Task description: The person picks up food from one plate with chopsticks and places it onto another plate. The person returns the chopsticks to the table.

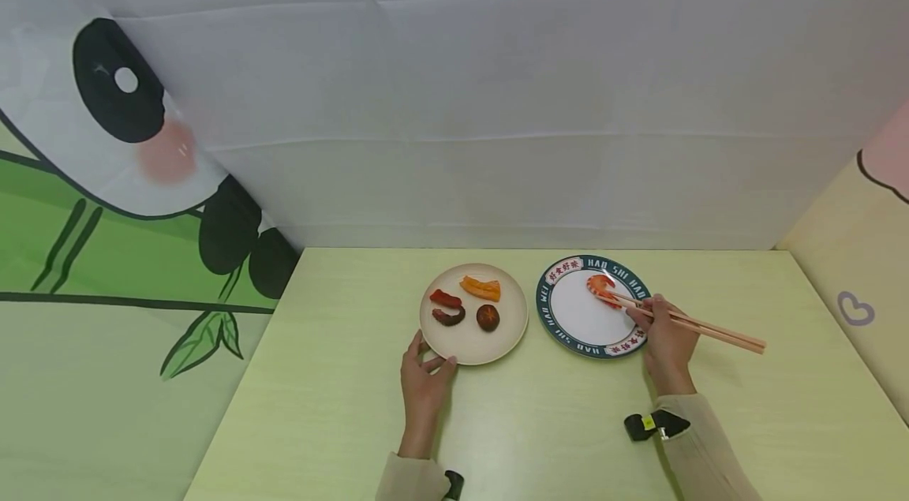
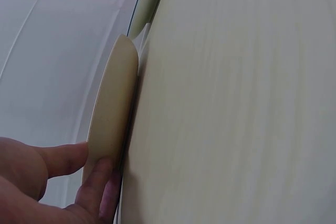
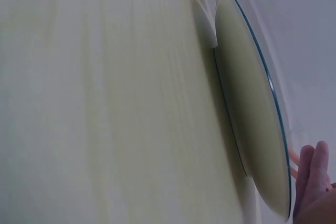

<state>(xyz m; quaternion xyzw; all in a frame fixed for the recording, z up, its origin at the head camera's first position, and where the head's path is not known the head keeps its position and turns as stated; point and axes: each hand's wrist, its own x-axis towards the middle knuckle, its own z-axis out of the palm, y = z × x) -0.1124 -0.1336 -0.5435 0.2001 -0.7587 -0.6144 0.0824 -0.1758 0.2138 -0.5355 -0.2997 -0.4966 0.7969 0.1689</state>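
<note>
My left hand holds the near-left rim of a round beige plate, thumb and fingers spread against its edge. That plate carries a yellow-orange strip, a red piece, a dark curved piece and a brown shiitake mushroom. Wooden chopsticks are gripped in my right hand, over the right edge of a white plate with a dark green lettered rim. Their tips meet an orange-and-white shrimp above this plate; whether it is lifted I cannot tell.
Both plates stand side by side on a pale yellow-green table, with a narrow gap between them. Behind the table hangs a white cloth. A cartoon-printed panel borders the left, and a cream panel the right.
</note>
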